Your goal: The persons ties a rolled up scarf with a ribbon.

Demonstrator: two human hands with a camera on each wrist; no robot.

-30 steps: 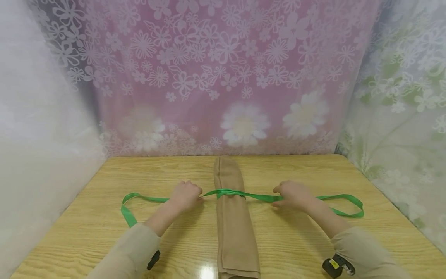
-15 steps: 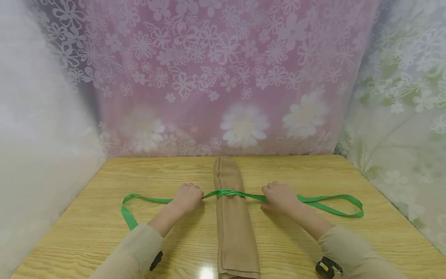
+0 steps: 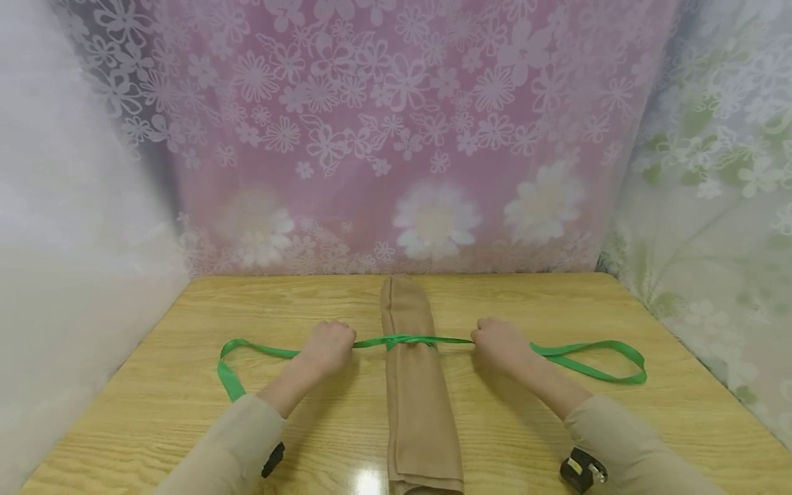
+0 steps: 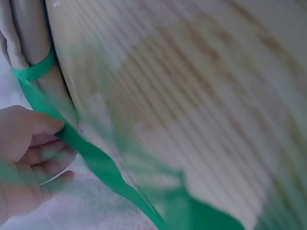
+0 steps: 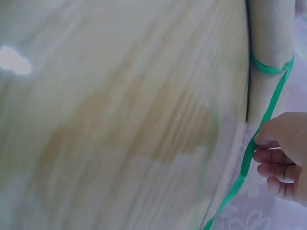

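The left hand (image 3: 326, 346) is pinching the green ribbon (image 3: 408, 339) in a narrow grip, thumb against finger; the right hand (image 3: 502, 347) is pinching it likewise on the other side. Between them the ribbon is running straight across the brown roll (image 3: 423, 412), circling it and crossing on top. Beyond each hand a ribbon loop is lying on the wooden surface (image 3: 538, 302), the right one nearer its side edge. The roll is lying lengthwise mid-surface, its far end almost reaching the back edge, with wide wood grain showing on both sides. A flowered curtain (image 3: 402, 137) is hanging behind. By the right sleeve (image 3: 631, 440), a black device (image 3: 583, 470) is bearing a yellow label, its print too small for reading.
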